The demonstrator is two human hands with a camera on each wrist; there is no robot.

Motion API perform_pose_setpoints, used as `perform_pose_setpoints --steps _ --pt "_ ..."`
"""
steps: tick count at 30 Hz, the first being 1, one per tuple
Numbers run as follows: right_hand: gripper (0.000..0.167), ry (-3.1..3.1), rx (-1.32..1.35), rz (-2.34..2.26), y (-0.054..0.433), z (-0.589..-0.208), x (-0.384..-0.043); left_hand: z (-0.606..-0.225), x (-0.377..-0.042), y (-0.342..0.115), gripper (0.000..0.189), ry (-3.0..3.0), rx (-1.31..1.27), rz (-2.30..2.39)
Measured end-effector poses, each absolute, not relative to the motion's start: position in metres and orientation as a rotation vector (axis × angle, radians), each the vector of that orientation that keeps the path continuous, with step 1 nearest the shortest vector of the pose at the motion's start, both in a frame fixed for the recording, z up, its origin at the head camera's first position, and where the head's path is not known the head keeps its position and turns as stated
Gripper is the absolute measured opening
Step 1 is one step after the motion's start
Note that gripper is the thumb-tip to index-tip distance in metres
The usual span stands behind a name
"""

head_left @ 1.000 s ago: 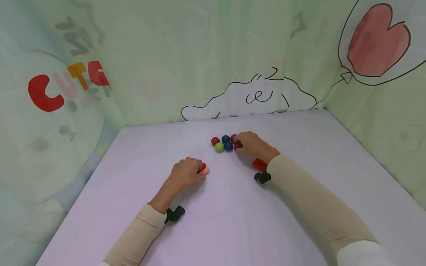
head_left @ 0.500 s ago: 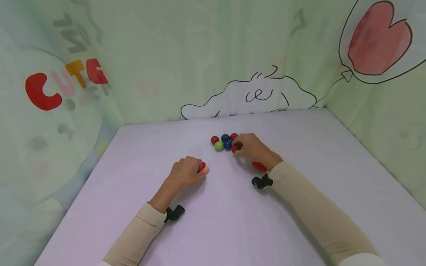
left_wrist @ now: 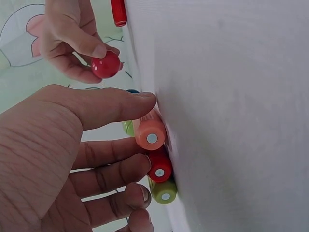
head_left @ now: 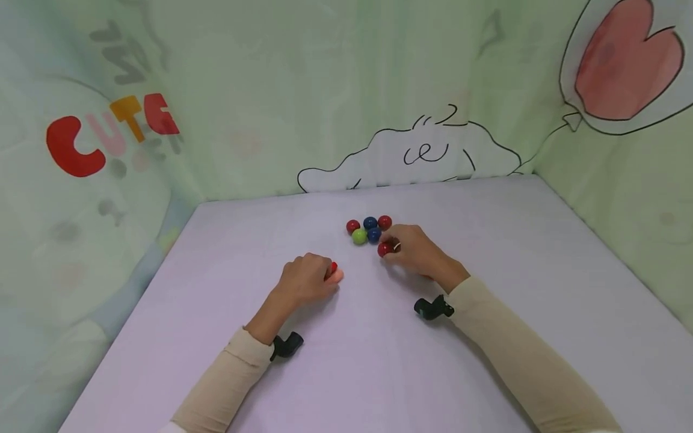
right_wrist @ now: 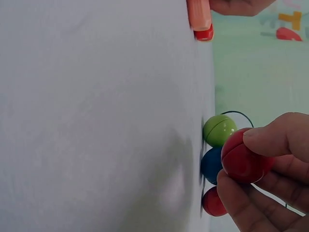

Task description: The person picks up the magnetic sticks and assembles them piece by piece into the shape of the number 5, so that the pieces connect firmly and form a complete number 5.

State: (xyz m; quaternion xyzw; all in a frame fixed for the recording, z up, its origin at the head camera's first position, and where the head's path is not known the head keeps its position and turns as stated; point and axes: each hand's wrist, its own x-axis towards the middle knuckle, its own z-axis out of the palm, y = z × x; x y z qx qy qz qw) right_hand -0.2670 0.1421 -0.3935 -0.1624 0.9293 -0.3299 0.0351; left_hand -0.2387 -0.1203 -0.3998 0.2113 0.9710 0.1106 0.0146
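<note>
My right hand (head_left: 414,248) pinches a glossy red ball (right_wrist: 245,157) between thumb and fingers, just in front of a cluster of balls. In the left wrist view that ball is off the table. The cluster holds a green ball (head_left: 360,236), blue balls (head_left: 374,235) and red balls (head_left: 385,222). My left hand (head_left: 307,278) is at the table, thumb and index finger about a peach cylinder (left_wrist: 151,133) with a white dot on its end. Beside it lie a red cylinder (left_wrist: 160,166) and an olive-green cylinder (left_wrist: 165,191); the middle fingertip is by the red one.
Pale cloth covers the table (head_left: 368,361). A printed curtain (head_left: 243,120) rises behind its far edge and along both sides. Another red piece (left_wrist: 118,12) lies by my right wrist, nearly hidden in the head view. Small black cameras (head_left: 433,307) sit on both wrists.
My right hand has drawn the red ball away from the cluster, towards me, and it now stands apart from the other balls. The left hand stays where it was.
</note>
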Motion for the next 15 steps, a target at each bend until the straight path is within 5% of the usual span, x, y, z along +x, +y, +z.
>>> perform_pose_setpoints --steps 15 --pt "0.039 2.826 -0.535 -1.051 0.147 -0.398 -0.248 -0.397 -0.239 -0.118 0.028 3.014 0.645 0.339"
